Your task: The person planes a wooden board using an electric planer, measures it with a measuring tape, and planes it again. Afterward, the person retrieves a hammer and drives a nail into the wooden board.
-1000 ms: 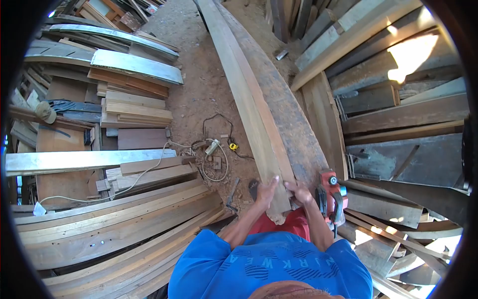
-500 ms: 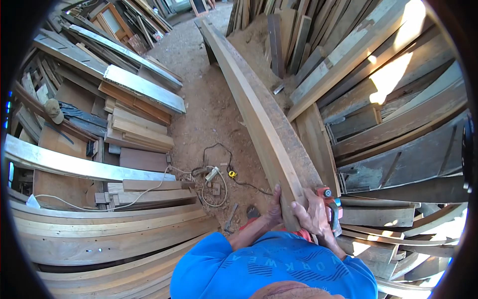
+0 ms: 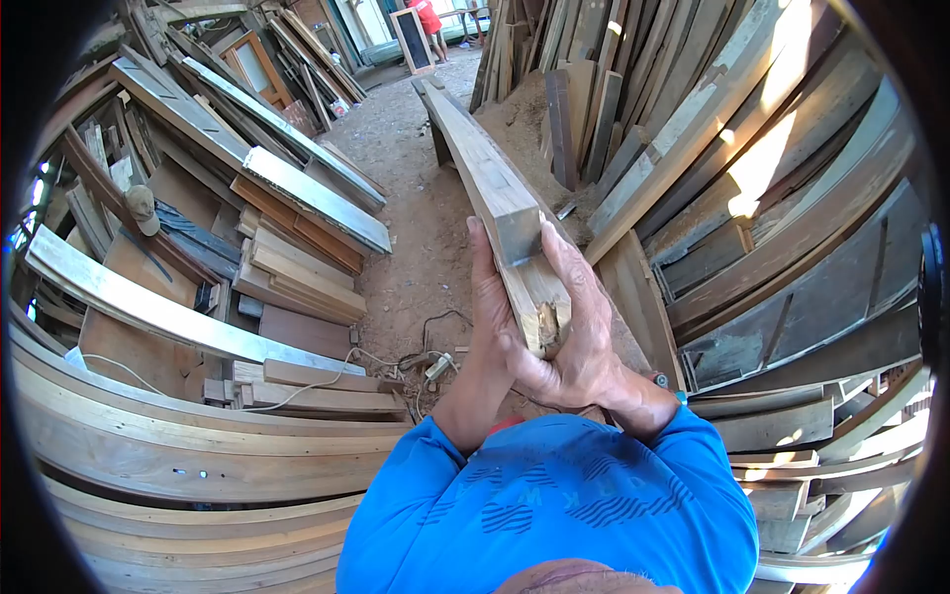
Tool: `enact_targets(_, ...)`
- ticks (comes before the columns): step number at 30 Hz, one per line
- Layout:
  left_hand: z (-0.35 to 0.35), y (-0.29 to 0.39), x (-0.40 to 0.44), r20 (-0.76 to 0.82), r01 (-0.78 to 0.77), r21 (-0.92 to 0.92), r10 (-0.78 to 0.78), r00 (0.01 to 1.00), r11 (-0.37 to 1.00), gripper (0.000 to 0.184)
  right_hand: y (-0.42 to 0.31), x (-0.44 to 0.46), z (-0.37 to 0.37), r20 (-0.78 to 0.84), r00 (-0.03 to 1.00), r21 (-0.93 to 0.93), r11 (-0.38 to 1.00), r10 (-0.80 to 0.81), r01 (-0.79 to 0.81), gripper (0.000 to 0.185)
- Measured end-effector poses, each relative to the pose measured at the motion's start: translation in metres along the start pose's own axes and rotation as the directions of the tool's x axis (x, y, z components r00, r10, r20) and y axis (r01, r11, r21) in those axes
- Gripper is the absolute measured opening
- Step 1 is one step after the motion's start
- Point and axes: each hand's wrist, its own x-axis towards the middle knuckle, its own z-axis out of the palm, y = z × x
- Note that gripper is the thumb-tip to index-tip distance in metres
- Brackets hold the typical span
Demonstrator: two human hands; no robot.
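Near end of a notched timber beam [image 3: 498, 201]: we see left hand [image 3: 486, 312] and right hand [image 3: 586, 322] clasping opposite sides, probably to steady it against twisting. We note its long axis running lengthwise over the narrow bench [image 3: 625, 332], notched end facing the blue shirt [image 3: 554, 485], other end toward the bench's far edge.

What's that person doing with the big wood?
A person in a blue shirt holds the near end of a long piece of wood between both hands: left hand on one side, right hand on the other. That end is rough and chipped. Stacked boards lie on the left.
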Motion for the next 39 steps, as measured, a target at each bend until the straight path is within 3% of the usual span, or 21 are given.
enact_targets(2, -0.007, 0.008, 0.013, 0.101, 0.043, -0.003, -0.042, 0.994, 0.999, 0.059, -0.003, 0.010, -0.001, 0.010, 1.000, 0.012, 1.000, 0.005, -0.005, 0.092)
enact_targets(7, 0.007, 0.006, 0.019, 0.146, 0.015, 0.041, -0.021, 0.989, 0.999, 0.056, 0.001, 0.025, -0.005, 0.024, 1.000, 0.041, 0.999, -0.011, 0.010, 0.094)
enact_targets(23, 0.006, 0.002, 0.033, 0.063, -0.109, 0.176, 0.099, 0.993, 0.978, 0.058, 0.014, 0.035, -0.016, 0.050, 0.997, 0.057, 0.997, -0.053, 0.051, 0.086)
enact_targets(25, 0.001, 0.003, 0.033, 0.117, -0.090, 0.153, 0.072, 0.990, 0.984, 0.058, 0.012, 0.038, -0.020, 0.070, 0.996, 0.060, 0.997, -0.049, 0.045, 0.084)
enact_targets(29, -0.005, 0.018, 0.034, 0.133, -0.055, 0.286, 0.017, 0.991, 0.957, 0.061, 0.013, 0.038, -0.027, 0.101, 0.994, 0.076, 0.996, -0.044, 0.036, 0.081)
enact_targets(32, 0.004, 0.032, 0.030, 0.165, -0.071, 0.416, 0.001, 0.986, 0.906, 0.064, 0.007, 0.036, -0.030, 0.167, 0.985, 0.151, 0.986, 0.041, -0.066, 0.080)
enact_targets(36, -0.007, 0.045, 0.035, 0.247, 0.072, 0.242, -0.133, 0.960, 0.967, 0.061, 0.007, 0.038, -0.021, 0.082, 0.997, 0.137, 0.990, 0.016, -0.027, 0.080)
enact_targets(39, -0.005, 0.043, 0.034, 0.255, 0.057, 0.231, -0.117, 0.960, 0.971, 0.060, 0.005, 0.042, -0.023, 0.115, 0.993, 0.082, 0.996, -0.027, 0.017, 0.089)
